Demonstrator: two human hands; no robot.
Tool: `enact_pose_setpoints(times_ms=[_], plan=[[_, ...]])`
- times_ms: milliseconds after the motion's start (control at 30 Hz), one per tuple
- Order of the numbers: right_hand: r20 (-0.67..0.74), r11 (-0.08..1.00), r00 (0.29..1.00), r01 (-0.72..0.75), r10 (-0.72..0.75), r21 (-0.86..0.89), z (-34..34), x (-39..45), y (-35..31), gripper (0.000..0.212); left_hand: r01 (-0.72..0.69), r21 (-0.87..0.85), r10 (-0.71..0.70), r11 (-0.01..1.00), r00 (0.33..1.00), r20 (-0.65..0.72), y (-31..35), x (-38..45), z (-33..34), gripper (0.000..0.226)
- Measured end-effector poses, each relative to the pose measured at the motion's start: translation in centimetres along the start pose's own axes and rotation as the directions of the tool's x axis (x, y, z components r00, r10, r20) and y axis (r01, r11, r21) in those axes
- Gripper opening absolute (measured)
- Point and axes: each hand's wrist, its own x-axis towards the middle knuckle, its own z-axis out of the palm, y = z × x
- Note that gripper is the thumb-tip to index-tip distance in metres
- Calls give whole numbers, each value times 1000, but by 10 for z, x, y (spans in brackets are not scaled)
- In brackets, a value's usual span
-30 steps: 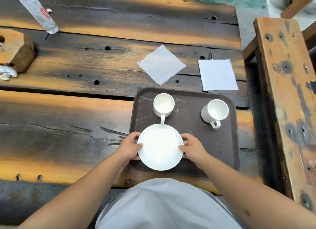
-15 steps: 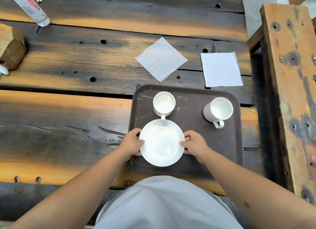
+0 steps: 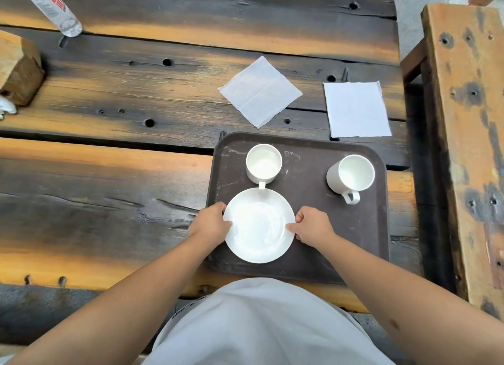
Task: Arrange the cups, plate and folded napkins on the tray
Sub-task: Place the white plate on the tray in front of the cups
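Plate (image 3: pixel 259 225) nudged farther, both hands gripping.

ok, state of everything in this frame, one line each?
Round white plate: flat on the tray, gripped at both side edges.
Dark brown plastic tray: flat on the table.
Left white cup: upright, on the tray, looks empty.
Right white cup: upright, on the tray, looks empty.
Diamond-turned white napkin: folded, off the tray.
Rectangular white napkin: folded, off the tray.
Left hand: shut on the plate.
Right hand: shut on the plate.
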Motion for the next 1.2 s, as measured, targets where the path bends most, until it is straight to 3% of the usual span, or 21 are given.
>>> enact_pose_setpoints(times_ms=[233, 367, 467, 533, 600, 700, 833, 1200], plan=[[-23, 999, 999, 43, -43, -1, 2, -7, 11, 27, -102, 100, 103, 990, 995, -6, -5, -13, -1, 42], [-18, 993, 994, 110, -111, -42, 2, -16, 12, 55, -174, 133, 180, 976, 983, -41, -7, -24, 0, 55], [-51, 965, 979, 185, -198, -186, 1, -26, 12, 71, -269, 224, 292, 937, 953, -79, -9, -32, -2, 63], [-54, 900, 944, 293, -327, -324, -1, -35, 12, 75, -306, 298, 346, 904, 933, -93, -10, -38, -3, 72], [-14, 756, 874, 412, -486, -509, -2, -44, 13, 77, -317, 359, 373, 878, 923, -97, -8, -45, -4, 80], [29, 620, 825, 446, -564, -646, 0, -59, 14, 86, -348, 413, 423, 842, 900, -106, -5, -55, -4, 88], [-24, 639, 825, 419, -565, -646, 2, -78, 14, 96, -368, 449, 460, 814, 881, -112, -1, -69, -4, 96], [-103, 684, 832, 371, -545, -628, -13, -101, 16, 109, -340, 398, 433, 852, 885, -171, 13, -96, -11, 111]])
